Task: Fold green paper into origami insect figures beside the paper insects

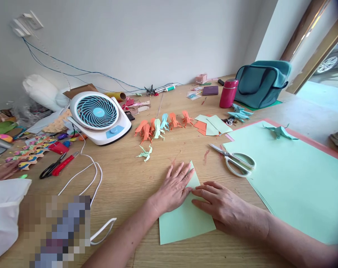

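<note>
**Both Hands on a Green Sheet, Lower Centre of Frame**

The green sheet (182,227) lies on the worktop (121,178) in the lower centre of the frame, its narrow, pointed end directed toward the top.

Left hand (171,191): palm down on the upper part of the sheet. Fingers are extended and slightly spread; the thumb points toward the right hand.

Right hand (226,204): positioned at the right edge of the sheet. Fingers are bent, slightly apart, and reach over the paper toward the left thumb. The right thumb is hidden; whether the edge is pinched cannot be told.

Surrounding items:
- Scissors (227,155), right of centre, blades directed to the upper left, handles partly over the large green sheets (297,190) at the right of the frame.
- Green paper figure (280,131), resting on those large sheets.
- Row of folded paper figures (157,128) in orange, green and blue, at mid-frame; one pale green figure (145,153) lies below the row.
- Small paper pieces (213,124), green and orange, overlapping, right of the row.
- White fan (98,111), upper left.
- Pink bottle (228,93), just beside the teal bag (261,87), upper right.
- Another person's hand (8,169), far left.
</note>
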Demonstrator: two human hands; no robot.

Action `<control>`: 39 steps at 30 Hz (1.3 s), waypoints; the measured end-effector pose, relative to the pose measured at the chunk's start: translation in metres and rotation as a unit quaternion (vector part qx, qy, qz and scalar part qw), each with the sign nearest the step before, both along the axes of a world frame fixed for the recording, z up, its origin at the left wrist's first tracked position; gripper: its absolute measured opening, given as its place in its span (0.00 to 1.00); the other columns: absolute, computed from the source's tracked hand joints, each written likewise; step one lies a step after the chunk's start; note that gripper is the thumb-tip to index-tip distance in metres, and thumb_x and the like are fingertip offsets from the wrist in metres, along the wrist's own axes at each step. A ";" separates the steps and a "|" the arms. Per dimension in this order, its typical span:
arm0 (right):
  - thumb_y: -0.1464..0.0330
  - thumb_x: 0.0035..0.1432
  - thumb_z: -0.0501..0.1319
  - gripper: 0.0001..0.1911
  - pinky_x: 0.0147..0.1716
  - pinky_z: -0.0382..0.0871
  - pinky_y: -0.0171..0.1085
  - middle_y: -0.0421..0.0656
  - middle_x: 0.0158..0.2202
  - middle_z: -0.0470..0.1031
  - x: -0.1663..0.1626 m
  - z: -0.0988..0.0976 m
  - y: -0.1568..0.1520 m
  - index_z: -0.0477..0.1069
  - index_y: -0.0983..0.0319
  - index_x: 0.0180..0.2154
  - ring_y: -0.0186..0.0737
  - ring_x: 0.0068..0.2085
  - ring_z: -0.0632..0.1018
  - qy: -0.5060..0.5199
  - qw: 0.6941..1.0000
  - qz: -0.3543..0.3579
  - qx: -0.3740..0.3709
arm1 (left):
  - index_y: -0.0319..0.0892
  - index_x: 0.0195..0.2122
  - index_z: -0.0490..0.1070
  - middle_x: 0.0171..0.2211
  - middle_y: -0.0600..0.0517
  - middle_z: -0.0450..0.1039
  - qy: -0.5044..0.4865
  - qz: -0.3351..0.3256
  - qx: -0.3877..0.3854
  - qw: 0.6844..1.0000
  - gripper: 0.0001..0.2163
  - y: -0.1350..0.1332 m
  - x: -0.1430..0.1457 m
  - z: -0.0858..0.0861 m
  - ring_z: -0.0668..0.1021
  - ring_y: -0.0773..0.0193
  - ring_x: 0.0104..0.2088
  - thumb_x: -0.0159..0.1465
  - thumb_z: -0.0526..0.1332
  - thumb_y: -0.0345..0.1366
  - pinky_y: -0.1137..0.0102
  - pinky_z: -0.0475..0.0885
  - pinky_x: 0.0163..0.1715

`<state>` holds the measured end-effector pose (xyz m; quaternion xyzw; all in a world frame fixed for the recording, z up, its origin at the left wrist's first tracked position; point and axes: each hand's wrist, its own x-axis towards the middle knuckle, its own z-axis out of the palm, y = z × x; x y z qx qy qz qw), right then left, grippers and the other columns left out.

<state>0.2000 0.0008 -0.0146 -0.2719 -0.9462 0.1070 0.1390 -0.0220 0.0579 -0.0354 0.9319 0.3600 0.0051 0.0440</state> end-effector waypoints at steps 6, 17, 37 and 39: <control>0.77 0.53 0.57 0.18 0.52 0.64 0.50 0.54 0.51 0.73 -0.002 -0.001 -0.003 0.71 0.63 0.47 0.49 0.50 0.73 0.003 1.000 0.028 0.014 | 0.46 0.71 0.43 0.72 0.47 0.41 -0.020 -0.025 -0.001 0.999 0.27 -0.001 -0.002 0.000 0.45 0.51 0.71 0.73 0.41 0.48 0.45 0.46 0.67; 0.64 0.67 0.55 0.14 0.50 0.66 0.46 0.54 0.49 0.74 -0.009 0.001 -0.012 0.71 0.63 0.49 0.48 0.49 0.75 -0.003 1.000 -0.004 0.019 | 0.43 0.62 0.64 0.65 0.45 0.61 -0.195 -0.020 -0.009 0.981 0.19 0.002 -0.016 0.015 0.58 0.53 0.68 0.73 0.48 0.40 0.50 0.54 0.65; 0.68 0.70 0.49 0.15 0.38 0.69 0.39 0.47 0.37 0.77 -0.004 0.005 0.002 0.74 0.62 0.42 0.42 0.38 0.78 0.102 0.972 -0.174 -0.122 | 0.39 0.32 0.74 0.26 0.56 0.67 -0.201 0.053 -0.388 0.898 0.16 -0.001 -0.040 0.043 0.67 0.70 0.26 0.65 0.60 0.48 0.76 0.60 0.26; 0.68 0.69 0.51 0.13 0.37 0.68 0.37 0.46 0.37 0.78 -0.004 0.002 0.003 0.74 0.62 0.44 0.41 0.37 0.78 0.130 0.961 -0.202 -0.136 | 0.38 0.30 0.72 0.24 0.57 0.64 -0.201 0.060 -0.385 0.899 0.15 0.000 -0.039 0.039 0.65 0.70 0.26 0.65 0.59 0.46 0.76 0.59 0.25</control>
